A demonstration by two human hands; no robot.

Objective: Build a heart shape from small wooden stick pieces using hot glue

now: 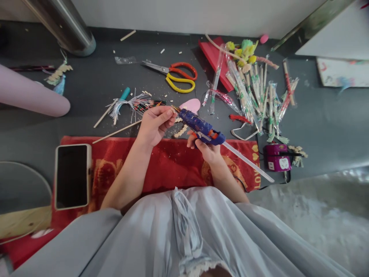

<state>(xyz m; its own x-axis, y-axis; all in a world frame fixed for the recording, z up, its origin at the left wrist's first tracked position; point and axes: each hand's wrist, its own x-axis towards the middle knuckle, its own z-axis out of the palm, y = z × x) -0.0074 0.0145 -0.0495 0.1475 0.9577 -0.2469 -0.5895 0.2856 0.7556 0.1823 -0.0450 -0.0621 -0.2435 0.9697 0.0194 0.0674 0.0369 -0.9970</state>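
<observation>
The person is sitting on the floor (331, 123) and gluing: the right hand (206, 148) is clamped around the grip of a blue glue gun (201, 129), a clear glue stick (248, 161) jutting from its back toward the lower right, and the nozzle is pointing up and left at whatever the left hand (155, 123) is pinching. That left hand is closed, fingers together on a small piece held right at the nozzle tip; the piece itself is too small to tell, though a pink heart shape (190, 104) is showing just behind it. The step in hand looks like laying a dab of hot glue onto the pinched part, so the next move is likely calling for a steady squeeze of the trigger while keeping fingertips clear of the hot tip. The two hands are working close together but not touching, above the far edge of a red mat (173, 161), with a phone (72, 176) lying on the mat to the left. Scissors (177, 75) and a heap of wrapped sticks (256, 96) are lying beyond, well apart from the hands.
</observation>
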